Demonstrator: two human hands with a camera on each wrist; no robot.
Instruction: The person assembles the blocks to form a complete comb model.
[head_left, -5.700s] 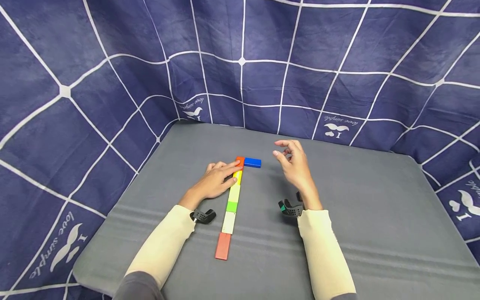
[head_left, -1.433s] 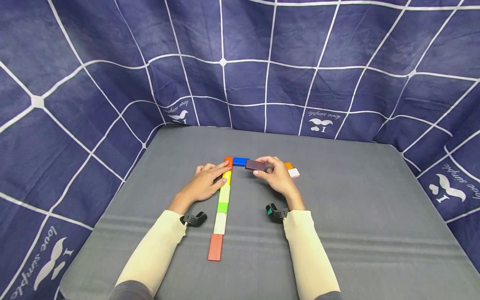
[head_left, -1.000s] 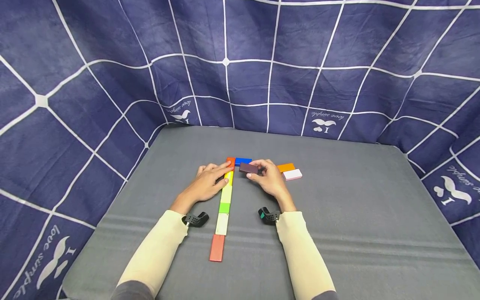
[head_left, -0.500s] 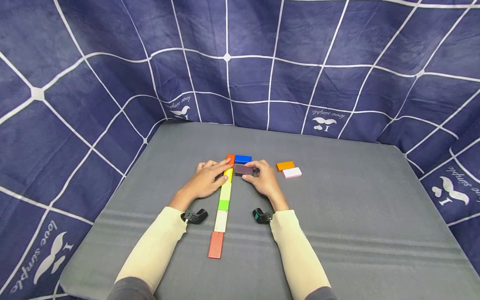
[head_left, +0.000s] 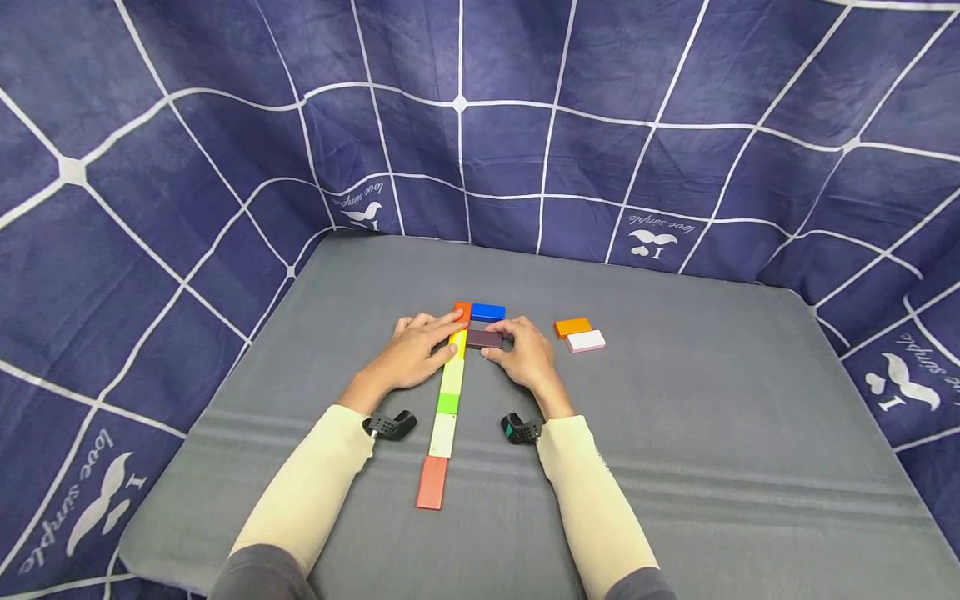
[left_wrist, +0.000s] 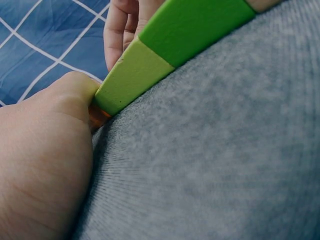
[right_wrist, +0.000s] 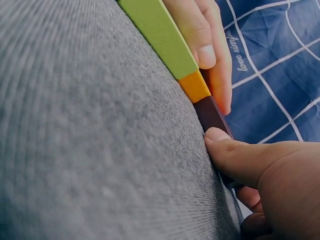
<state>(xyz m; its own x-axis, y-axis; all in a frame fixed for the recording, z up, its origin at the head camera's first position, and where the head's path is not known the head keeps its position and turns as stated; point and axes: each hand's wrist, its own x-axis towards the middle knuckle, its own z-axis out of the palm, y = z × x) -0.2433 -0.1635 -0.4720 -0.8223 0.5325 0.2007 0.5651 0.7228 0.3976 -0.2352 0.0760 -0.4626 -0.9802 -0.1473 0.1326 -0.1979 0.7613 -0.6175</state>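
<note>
A column of flat coloured blocks runs toward me in the head view: orange-red (head_left: pixel 462 309), yellow (head_left: pixel 460 342), yellow-green (head_left: pixel 451 377), green (head_left: pixel 447 403), cream (head_left: pixel 442 435) and red (head_left: pixel 431 482). My left hand (head_left: pixel 408 354) rests on its far end, fingers stretched over the orange-red block and thumb at the yellow one. My right hand (head_left: pixel 527 357) pinches a dark brown block (head_left: pixel 480 338) by its right end. That block lies beside the yellow one, just nearer than a blue block (head_left: pixel 488 312). In the right wrist view the thumb presses the brown block's (right_wrist: pixel 212 114) near side.
An orange block (head_left: pixel 572 327) and a white block with a pinkish side (head_left: pixel 586 342) lie beside each other to the right. Everything sits on a grey padded surface (head_left: pixel 712 417). Behind and left hangs a blue curtain (head_left: pixel 510 150) with white grid lines.
The right hand, earlier raised and holding nothing, has brought the brown block left and down to the column, below the blue block. Orange and white blocks now lie at right. The left hand stays put.
</note>
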